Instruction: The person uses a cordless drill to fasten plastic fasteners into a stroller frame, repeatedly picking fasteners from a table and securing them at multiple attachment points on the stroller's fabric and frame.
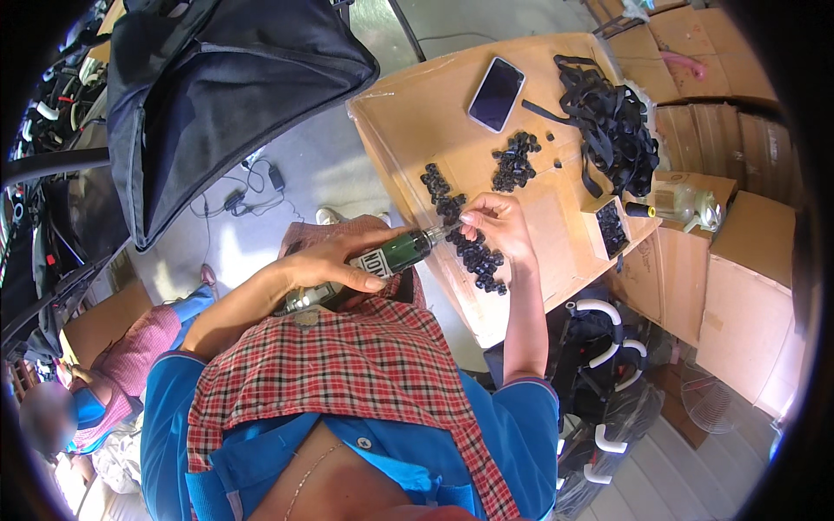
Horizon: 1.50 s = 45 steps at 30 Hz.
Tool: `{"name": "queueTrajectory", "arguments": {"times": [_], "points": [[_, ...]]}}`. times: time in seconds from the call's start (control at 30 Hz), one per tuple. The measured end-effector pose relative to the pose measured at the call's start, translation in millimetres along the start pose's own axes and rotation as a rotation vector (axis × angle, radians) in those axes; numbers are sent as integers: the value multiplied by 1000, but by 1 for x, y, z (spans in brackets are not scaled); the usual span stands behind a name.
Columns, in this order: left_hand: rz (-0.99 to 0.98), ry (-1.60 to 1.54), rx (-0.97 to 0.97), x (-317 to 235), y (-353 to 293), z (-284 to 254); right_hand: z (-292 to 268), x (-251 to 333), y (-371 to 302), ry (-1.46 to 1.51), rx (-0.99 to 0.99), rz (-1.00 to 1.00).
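My left hand (334,259) is wrapped round a green and black electric screwdriver (407,252), held level in front of my apron with its tip toward the right. At that tip, the thumb and fingers of my right hand (499,227) are pinched together on something too small to make out. Just under and beside my right hand lies a row of small black plastic parts (479,262) along the near edge of a cardboard-topped table (408,113). Farther back sits a second heap of small black parts (516,163).
A phone (497,94) and a tangle of black straps (615,130) lie at the back. An open small box (611,227) of black pieces stands on the right. Black fabric (234,78) on a frame hangs at left. Cardboard boxes (747,286) stack at right; another person (130,356) is lower left.
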<state>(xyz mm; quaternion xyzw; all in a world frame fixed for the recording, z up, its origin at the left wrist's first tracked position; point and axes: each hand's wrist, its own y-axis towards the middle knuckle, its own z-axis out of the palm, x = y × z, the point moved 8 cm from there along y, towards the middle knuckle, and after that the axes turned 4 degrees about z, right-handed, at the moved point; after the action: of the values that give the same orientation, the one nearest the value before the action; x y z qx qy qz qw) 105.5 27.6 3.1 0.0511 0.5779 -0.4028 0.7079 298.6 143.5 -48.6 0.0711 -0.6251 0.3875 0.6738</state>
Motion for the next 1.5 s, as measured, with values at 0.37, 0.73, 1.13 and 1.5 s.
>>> {"name": "queueTrajectory", "arguments": {"times": [0.37, 0.73, 1.13, 1.5], "points": [[-22, -69, -16, -6, -6, 3, 1, -4, 4, 143, 39, -67], [0, 33, -42, 5, -5, 2, 2, -6, 4, 67, 55, -38], [87, -6, -16, -4, -4, 7, 7, 12, 6, 36, 201, -79], [250, -22, -52, -2, -7, -4, -187, -27, 19, -1439, -931, -121]]}}
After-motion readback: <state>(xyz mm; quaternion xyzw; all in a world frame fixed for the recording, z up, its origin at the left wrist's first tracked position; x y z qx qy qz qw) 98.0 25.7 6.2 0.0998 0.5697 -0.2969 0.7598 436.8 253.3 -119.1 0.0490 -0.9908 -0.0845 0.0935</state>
